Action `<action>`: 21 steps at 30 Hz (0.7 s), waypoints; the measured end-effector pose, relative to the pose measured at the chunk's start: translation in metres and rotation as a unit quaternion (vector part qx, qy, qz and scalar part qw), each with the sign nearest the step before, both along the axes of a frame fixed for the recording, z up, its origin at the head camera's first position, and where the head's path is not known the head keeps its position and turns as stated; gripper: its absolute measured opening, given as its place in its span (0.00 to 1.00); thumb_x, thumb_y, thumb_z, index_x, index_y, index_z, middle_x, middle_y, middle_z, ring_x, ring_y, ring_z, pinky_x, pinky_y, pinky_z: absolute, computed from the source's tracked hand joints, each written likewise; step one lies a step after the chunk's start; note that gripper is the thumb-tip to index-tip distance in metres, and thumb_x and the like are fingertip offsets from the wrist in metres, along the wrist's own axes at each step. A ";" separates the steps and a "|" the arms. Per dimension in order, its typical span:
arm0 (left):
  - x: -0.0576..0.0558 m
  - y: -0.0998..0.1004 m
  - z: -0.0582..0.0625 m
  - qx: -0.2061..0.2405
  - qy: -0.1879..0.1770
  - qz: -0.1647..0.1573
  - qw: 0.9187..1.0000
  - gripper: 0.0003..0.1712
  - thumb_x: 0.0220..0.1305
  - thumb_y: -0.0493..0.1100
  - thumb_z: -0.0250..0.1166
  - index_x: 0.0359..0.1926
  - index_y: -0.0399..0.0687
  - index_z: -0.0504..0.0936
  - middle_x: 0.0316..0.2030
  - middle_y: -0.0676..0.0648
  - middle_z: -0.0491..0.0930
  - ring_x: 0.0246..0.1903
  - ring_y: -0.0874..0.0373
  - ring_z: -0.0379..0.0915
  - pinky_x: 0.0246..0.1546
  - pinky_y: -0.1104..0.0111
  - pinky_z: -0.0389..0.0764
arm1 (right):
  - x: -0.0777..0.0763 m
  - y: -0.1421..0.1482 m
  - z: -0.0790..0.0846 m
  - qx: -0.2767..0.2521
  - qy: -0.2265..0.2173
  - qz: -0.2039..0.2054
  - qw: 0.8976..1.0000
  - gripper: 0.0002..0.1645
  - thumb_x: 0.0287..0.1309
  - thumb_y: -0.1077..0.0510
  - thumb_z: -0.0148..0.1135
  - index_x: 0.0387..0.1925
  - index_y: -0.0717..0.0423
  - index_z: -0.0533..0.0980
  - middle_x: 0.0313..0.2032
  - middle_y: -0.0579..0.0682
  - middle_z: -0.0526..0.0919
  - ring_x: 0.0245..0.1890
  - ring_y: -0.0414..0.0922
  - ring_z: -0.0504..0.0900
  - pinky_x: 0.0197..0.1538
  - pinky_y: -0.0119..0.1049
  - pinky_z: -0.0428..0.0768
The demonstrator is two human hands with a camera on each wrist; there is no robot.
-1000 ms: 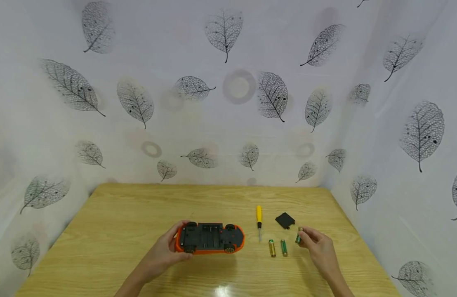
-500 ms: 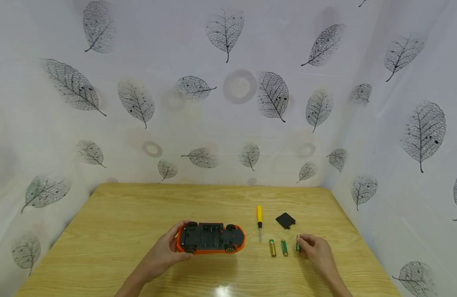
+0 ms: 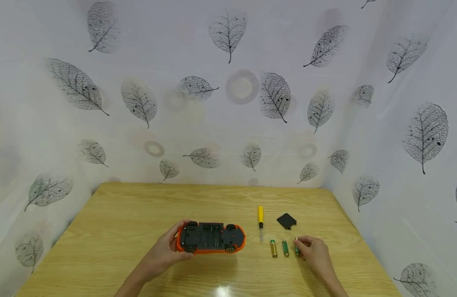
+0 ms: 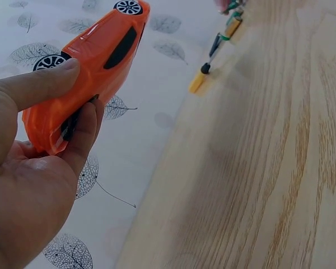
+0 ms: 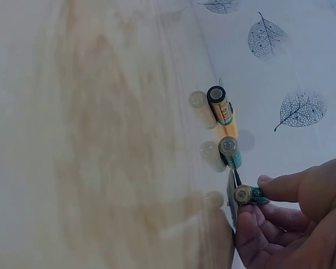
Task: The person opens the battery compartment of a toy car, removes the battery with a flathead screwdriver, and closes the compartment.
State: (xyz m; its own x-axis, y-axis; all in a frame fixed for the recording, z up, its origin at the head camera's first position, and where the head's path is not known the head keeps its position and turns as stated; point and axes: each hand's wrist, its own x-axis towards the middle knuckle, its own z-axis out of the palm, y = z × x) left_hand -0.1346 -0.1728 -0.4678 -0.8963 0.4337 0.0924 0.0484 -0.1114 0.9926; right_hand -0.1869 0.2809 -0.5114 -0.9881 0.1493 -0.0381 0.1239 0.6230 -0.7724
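My left hand [image 3: 163,251] grips an orange toy car [image 3: 210,238] by its rear end, with the black underside and an open battery compartment facing up in the head view. In the left wrist view the thumb lies on the side of the car [image 4: 101,73] and the fingers wrap beneath. On the right, my right hand [image 3: 316,252] pinches a green battery [image 5: 251,195] between thumb and fingers, close over the table. Beside it lie another green battery [image 3: 286,248] and a gold battery with a green end [image 3: 274,248].
A yellow-handled screwdriver [image 3: 260,216] lies behind the batteries, its shaft toward me. Right of it is a small black cover [image 3: 286,221]. The wooden table [image 3: 139,206] meets a leaf-patterned cloth [image 3: 221,123] at its back and sides.
My right hand has brought its battery down and slightly toward me, in line with the other two. The left hand and car have stayed in place.
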 end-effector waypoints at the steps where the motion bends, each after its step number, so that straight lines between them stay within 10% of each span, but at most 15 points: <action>1: 0.000 0.000 0.000 0.001 0.000 0.000 1.000 0.54 0.62 0.28 0.71 0.79 0.31 0.46 0.72 0.18 0.48 0.62 0.43 0.75 0.51 0.57 0.86 | 0.000 0.000 0.000 0.003 0.002 0.000 1.000 0.16 0.67 0.60 0.67 0.46 0.71 0.84 0.29 0.49 0.87 0.24 0.43 0.82 0.25 0.33 0.82; 21: 0.001 0.001 0.002 0.005 -0.007 0.003 1.000 0.53 0.62 0.28 0.71 0.79 0.30 0.47 0.73 0.20 0.49 0.63 0.50 0.74 0.51 0.60 0.86 | -0.002 -0.004 -0.002 0.078 0.043 0.021 0.996 0.11 0.60 0.61 0.72 0.36 0.70 0.86 0.30 0.56 0.89 0.30 0.44 0.86 0.27 0.32 0.81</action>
